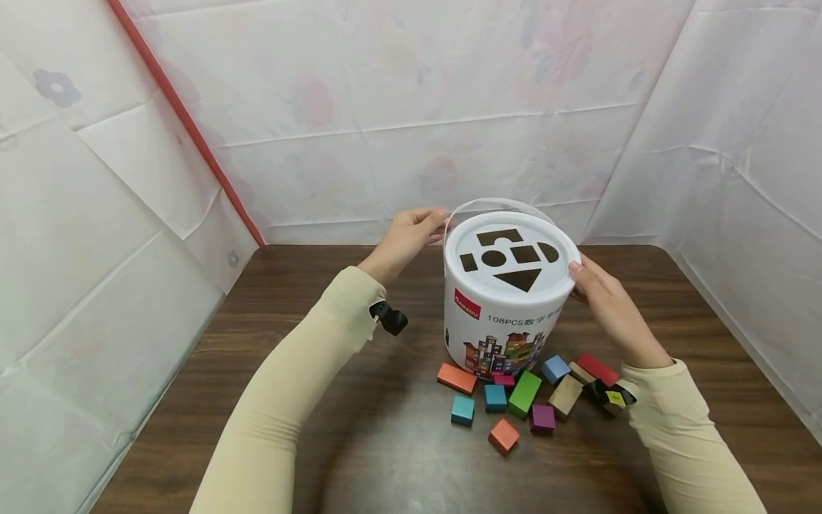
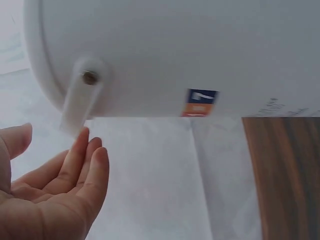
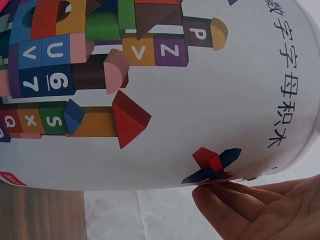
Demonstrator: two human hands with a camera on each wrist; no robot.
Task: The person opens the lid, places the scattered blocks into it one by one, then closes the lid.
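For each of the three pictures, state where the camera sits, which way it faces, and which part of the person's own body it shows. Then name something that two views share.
Head: worn on the head, looking forward and down at the white bucket and the blocks on the table; both sleeved arms, left hand and right hand show.
Left wrist: on the left wrist, facing the bucket's wall and handle rivet; open palm shows.
Right wrist: on the right wrist, facing the bucket's printed side; fingertips touch it.
Shared: all views show the bucket.
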